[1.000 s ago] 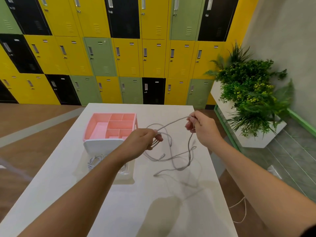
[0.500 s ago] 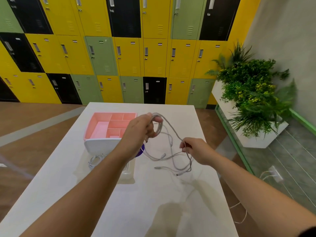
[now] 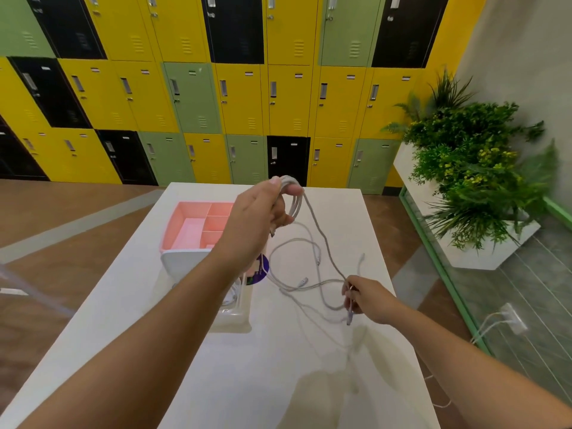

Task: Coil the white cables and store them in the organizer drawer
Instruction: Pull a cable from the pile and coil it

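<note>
I see the white counter (image 3: 216,382) carrying the pink organizer (image 3: 185,218) on its left side. The white cable (image 3: 322,239) hangs above the counter: my left hand (image 3: 257,218) grips its coiled loops, raised beside the organizer, while my right hand (image 3: 368,300) pinches a lower strand.

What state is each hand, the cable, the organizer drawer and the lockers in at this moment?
Left hand: raised, grips several cable loops.
Right hand: low, pinches the cable's loose run.
White cable: partly coiled, rest dangling tangled over the table.
Organizer drawer: pulled out, a cable inside, partly hidden.
Lockers: doors shut.
</note>
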`<state>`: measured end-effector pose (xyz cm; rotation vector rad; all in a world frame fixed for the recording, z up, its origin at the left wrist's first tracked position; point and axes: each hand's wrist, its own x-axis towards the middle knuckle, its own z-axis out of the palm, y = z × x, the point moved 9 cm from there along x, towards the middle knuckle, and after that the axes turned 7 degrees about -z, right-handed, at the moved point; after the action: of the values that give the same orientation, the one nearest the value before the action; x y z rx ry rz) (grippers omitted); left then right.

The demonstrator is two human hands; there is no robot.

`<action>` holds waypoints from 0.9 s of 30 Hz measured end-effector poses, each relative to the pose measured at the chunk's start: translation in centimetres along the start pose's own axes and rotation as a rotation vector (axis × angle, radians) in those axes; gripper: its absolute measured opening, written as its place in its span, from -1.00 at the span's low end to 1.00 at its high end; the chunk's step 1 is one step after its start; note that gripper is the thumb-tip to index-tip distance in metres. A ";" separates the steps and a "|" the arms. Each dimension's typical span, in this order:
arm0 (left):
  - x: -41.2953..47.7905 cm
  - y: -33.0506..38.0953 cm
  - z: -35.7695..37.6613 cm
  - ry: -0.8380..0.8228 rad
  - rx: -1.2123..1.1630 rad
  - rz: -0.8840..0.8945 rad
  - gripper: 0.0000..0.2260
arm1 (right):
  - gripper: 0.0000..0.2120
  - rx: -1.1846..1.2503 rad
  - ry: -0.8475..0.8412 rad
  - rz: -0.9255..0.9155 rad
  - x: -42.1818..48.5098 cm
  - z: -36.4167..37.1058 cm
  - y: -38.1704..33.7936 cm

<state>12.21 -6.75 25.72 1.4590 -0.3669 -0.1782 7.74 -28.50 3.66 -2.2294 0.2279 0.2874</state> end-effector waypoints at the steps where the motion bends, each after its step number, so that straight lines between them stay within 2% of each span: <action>1: 0.0 -0.3 -0.1 0.006 0.023 -0.006 -0.62 | -0.78 0.040 0.018 -0.004 0.1 -0.2 -0.2; 7: 0.4 -2.4 -0.7 0.041 0.066 -0.065 -0.63 | -0.81 0.197 0.120 0.038 0.4 -1.5 -0.1; 11: 0.6 -2.8 -0.9 0.051 0.103 -0.075 -0.64 | -0.89 -0.031 0.079 -0.002 0.9 -1.7 -0.4; 13: 0.7 -3.0 -0.9 0.048 0.129 -0.076 -0.64 | -0.60 -0.147 0.101 -0.050 0.9 -2.2 -1.5; 15: 0.7 -3.3 -0.7 0.034 0.167 -0.080 -0.64 | -0.48 -0.125 0.191 -0.122 0.4 -3.4 -4.2; 18: 0.6 -4.1 -0.3 -0.004 0.188 -0.112 -0.65 | -0.54 -0.034 0.342 -0.326 -1.0 -5.4 -9.8; 20: 0.5 -4.5 0.2 -0.043 0.179 -0.134 -0.66 | -0.55 0.010 0.382 -0.461 -2.2 -6.2 -13.5; 23: 0.0 -4.4 1.1 -0.096 0.192 -0.151 -0.66 | -0.50 0.040 0.300 -0.608 -3.2 -5.6 -17.5; 25: -0.4 -4.0 1.7 -0.139 0.221 -0.143 -0.66 | -0.47 0.023 0.245 -0.636 -3.2 -5.2 -18.8; 27: -0.8 -3.8 2.2 -0.186 0.253 -0.139 -0.66 | -0.51 -0.007 0.218 -0.628 -3.0 -5.2 -19.3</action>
<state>11.13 -8.95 21.98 1.7246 -0.4516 -0.3928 10.52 -20.43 21.96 -2.2124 -0.3585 -0.2950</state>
